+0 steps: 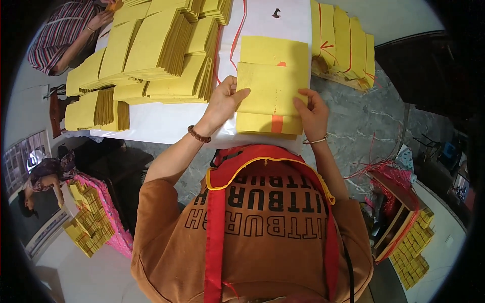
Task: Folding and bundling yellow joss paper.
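Between my two hands is a yellow paper sheet (265, 83) with faint dark marks down its middle. My left hand (226, 103) pinches its left edge, thumb on top. On the opposite edge, my right hand (313, 113) grips with thumb and bent fingers. This sheet overlaps a yellow sheet (257, 49) on its far side. Nearest my body, more yellow paper (252, 123) shows under it, bearing an orange-red patch (277, 124). All of it lies on the white-covered table (257, 20) at its near edge.
Folded yellow paper stacks (151, 45) crowd the table's left. Red string (234, 50) runs beside them. A small dark object (276, 13) lies at the far side. String-tied yellow bundles (343, 43) stand at right. A co-worker's hand (101, 20) is at far left. Red strings hang on a wooden frame (399, 222).
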The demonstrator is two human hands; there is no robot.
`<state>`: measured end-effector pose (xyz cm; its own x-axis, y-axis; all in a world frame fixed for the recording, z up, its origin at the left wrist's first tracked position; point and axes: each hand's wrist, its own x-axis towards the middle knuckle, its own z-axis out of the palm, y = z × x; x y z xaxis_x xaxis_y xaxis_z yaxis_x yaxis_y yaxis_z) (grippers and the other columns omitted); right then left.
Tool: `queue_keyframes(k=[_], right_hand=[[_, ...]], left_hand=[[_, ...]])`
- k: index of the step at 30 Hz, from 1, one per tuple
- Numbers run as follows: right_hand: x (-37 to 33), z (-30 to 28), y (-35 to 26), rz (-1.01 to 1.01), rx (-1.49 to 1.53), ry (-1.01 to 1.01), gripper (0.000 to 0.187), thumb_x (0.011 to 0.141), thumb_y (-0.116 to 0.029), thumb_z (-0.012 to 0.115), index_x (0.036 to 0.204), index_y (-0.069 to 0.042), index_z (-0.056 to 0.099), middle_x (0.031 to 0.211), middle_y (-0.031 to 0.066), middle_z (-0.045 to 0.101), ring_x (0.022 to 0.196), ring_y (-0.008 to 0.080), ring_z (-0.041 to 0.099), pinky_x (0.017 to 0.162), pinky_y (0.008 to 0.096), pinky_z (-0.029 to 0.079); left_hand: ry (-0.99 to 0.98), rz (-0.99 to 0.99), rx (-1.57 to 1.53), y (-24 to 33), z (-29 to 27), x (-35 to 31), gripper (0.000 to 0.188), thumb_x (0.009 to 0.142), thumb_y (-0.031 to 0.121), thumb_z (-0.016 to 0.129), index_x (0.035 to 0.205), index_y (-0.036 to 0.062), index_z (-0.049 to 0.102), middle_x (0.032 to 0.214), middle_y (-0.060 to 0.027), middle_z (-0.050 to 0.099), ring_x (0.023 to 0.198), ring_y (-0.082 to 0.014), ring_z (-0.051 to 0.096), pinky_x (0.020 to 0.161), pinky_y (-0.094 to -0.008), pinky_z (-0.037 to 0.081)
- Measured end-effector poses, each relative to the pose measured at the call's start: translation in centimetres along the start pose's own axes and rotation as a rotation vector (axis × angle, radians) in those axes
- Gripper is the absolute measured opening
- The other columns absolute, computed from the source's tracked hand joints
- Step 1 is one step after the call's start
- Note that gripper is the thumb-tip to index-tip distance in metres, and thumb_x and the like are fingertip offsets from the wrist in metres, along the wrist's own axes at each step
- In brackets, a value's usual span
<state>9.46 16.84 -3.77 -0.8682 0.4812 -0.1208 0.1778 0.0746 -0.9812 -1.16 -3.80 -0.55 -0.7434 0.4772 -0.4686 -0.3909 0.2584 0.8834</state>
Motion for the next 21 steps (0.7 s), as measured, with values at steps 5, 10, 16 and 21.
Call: queue_keyframes(k=[5,10,16,21], right_hand=[[0.0,0.2,0.3,-0.024,0.021,0.025,0.019,0.078,-0.007,0.064,0.096,-0.001,0.059,0.064,-0.0063,0.046,0.055,0.0017,0.037,0.048,0.0176,0.031],[-0.1,0.4,0.5,-0.024,0.085,0.034,0.020,0.078,-0.007,0.064,0.097,-0.001,0.059,0.064,-0.0051,0.047,0.056,0.0023,0.038,0.049,0.0183,0.032],[-0.1,0.6,0.4,-0.075,0.049,0.074,0.022,0.078,-0.009,0.064,0.098,-0.002,0.060,0.063,-0.0030,0.050,0.056,0.0046,0.041,0.049,0.0215,0.034],[-1.5,0.0,-2.6,-0.111,-0.475,0.028,0.030,0.076,-0.017,0.065,0.103,-0.006,0.060,0.101,0.0086,0.059,0.082,0.0177,0.058,0.069,0.0310,0.044]], left_hand=[[0.113,0.069,0.037,0.9,0.6,-1.0,0.025,0.085,0.012,0.059,0.104,0.0017,0.047,0.078,-0.0051,0.057,0.063,-0.0065,0.050,0.053,-0.0208,0.035],[0.499,0.806,0.916,3.1,2.3,-1.8,0.034,0.082,0.014,0.059,0.113,0.0033,0.048,0.105,-0.0145,0.053,0.097,-0.0241,0.052,0.080,-0.0327,0.040],[0.108,0.871,1.256,0.9,5.3,0.7,0.054,0.081,0.041,0.056,0.123,0.0070,0.047,0.130,-0.0172,0.040,0.122,-0.0356,0.033,0.100,-0.0478,0.024],[0.100,0.844,1.330,0.2,5.2,0.9,0.060,0.081,0.045,0.055,0.127,0.0091,0.044,0.133,-0.0171,0.037,0.125,-0.0358,0.029,0.102,-0.0493,0.022]])
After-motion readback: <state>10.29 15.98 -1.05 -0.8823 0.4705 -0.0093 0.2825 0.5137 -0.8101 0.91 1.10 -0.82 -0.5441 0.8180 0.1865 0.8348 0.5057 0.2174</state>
